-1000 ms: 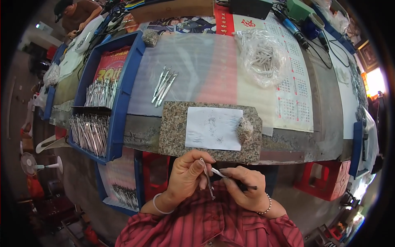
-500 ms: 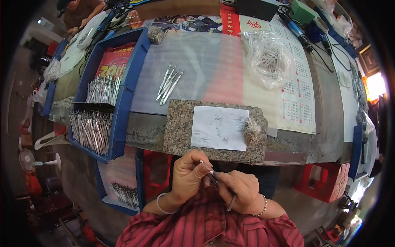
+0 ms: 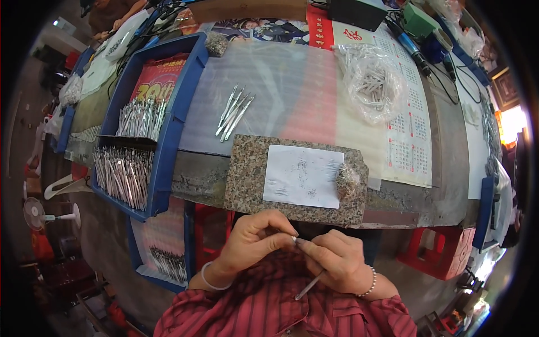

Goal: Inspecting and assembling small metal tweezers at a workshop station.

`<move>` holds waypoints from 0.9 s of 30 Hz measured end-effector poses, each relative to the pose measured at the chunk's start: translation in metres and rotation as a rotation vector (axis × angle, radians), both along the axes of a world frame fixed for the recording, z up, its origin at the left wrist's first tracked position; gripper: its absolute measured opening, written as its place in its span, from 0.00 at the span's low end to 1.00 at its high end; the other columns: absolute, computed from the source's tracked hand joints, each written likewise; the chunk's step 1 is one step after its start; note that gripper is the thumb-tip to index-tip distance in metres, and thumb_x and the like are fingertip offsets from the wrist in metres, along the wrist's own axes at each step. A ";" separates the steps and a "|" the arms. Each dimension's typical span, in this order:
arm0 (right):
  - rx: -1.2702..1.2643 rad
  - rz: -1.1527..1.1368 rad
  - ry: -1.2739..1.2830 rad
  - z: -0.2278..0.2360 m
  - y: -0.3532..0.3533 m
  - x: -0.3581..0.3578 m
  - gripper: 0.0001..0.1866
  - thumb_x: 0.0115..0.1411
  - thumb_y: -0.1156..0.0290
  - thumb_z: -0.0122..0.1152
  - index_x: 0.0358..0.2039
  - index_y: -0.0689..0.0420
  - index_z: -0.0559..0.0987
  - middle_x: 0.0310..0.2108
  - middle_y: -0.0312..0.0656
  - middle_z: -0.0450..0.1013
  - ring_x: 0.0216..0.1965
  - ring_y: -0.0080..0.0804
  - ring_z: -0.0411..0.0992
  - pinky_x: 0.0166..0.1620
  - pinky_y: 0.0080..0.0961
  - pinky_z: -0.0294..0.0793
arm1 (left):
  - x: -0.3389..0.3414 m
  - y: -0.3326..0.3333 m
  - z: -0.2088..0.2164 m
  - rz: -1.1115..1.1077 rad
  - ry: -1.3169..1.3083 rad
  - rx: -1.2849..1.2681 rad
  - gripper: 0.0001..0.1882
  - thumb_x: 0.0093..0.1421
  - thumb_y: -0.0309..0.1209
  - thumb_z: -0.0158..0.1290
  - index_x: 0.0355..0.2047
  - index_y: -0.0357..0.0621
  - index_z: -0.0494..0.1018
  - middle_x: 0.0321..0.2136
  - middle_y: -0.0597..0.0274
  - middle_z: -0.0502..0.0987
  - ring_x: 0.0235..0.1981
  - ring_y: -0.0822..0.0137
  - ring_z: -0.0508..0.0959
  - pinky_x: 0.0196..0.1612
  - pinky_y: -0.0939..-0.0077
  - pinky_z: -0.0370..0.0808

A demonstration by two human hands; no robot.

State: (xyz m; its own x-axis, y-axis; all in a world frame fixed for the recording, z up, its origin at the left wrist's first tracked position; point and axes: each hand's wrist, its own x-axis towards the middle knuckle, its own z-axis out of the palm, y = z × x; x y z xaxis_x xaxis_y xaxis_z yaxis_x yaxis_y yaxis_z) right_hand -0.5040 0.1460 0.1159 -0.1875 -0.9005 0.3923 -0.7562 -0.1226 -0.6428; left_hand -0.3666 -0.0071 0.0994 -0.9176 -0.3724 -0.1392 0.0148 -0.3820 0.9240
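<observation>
My left hand (image 3: 255,241) is closed in a pinch, thumb against forefinger, at a small whitish piece (image 3: 293,238) that is mostly hidden by the fingertips. Right beside it, my right hand (image 3: 335,255) is closed around a slim grey metal tool (image 3: 309,286), whose end sticks out below the palm toward my striped shirt. The fingertips of both hands meet in front of my chest, just off the near edge of a speckled stone slab (image 3: 247,168). On the slab lies a white sheet of paper (image 3: 281,180) with dark specks, and a small clear bag of fine bits (image 3: 347,182).
Several slim silver tools (image 3: 233,115) lie on the plastic-covered table. To the left stands a blue bin (image 3: 178,112) packed with similar ones; another blue tray (image 3: 137,247) sits lower. A clear bag of pale pieces (image 3: 373,87) lies right. Red stools (image 3: 435,253) stand under the table.
My right hand has turned, and more of the grey tool's end shows below it. My left hand's fingers have straightened somewhat, and the fingertips of both hands are closer together.
</observation>
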 end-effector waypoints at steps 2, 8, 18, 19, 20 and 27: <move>0.030 0.029 0.063 0.011 0.000 -0.010 0.20 0.41 0.76 0.64 0.39 0.58 0.79 0.24 0.34 0.70 0.22 0.27 0.68 0.22 0.22 0.69 | -0.001 -0.016 0.009 -0.054 0.020 -0.271 0.06 0.56 0.20 0.56 0.35 0.36 0.75 0.28 0.61 0.76 0.29 0.71 0.77 0.31 0.81 0.73; -0.075 -0.081 -0.043 0.032 -0.014 -0.041 0.20 0.60 0.56 0.57 0.40 0.62 0.77 0.33 0.47 0.75 0.27 0.40 0.73 0.28 0.31 0.73 | -0.011 -0.026 0.009 0.219 0.040 -0.807 0.07 0.50 0.17 0.59 0.30 0.36 0.75 0.27 0.57 0.78 0.27 0.68 0.78 0.30 0.80 0.72; -0.197 -0.221 0.175 0.051 -0.037 -0.040 0.11 0.55 0.76 0.53 0.38 0.64 0.78 0.27 0.48 0.78 0.24 0.38 0.77 0.25 0.22 0.72 | -0.028 -0.043 -0.015 0.346 -0.108 -1.280 0.11 0.44 0.21 0.62 0.29 0.44 0.74 0.28 0.63 0.74 0.40 0.56 0.75 0.44 0.66 0.68; -0.061 -0.237 0.203 0.065 -0.030 -0.035 0.12 0.55 0.72 0.54 0.36 0.64 0.80 0.28 0.48 0.78 0.26 0.38 0.78 0.29 0.25 0.74 | -0.029 -0.043 -0.014 0.346 -0.101 -1.259 0.11 0.44 0.21 0.62 0.29 0.44 0.74 0.28 0.63 0.74 0.40 0.56 0.75 0.44 0.66 0.68; 0.069 -0.245 0.218 0.075 -0.029 -0.029 0.13 0.55 0.67 0.54 0.33 0.63 0.81 0.28 0.48 0.79 0.27 0.39 0.79 0.33 0.29 0.77 | -0.027 -0.044 -0.014 0.325 -0.100 -1.264 0.11 0.44 0.21 0.61 0.30 0.44 0.74 0.29 0.62 0.74 0.39 0.56 0.74 0.44 0.65 0.68; 0.316 0.011 -0.170 0.020 -0.084 -0.045 0.11 0.60 0.64 0.56 0.36 0.59 0.74 0.34 0.43 0.77 0.29 0.42 0.76 0.27 0.30 0.74 | -0.016 -0.064 -0.023 0.300 -0.055 -1.156 0.15 0.43 0.18 0.61 0.33 0.40 0.73 0.33 0.57 0.72 0.40 0.52 0.74 0.42 0.62 0.72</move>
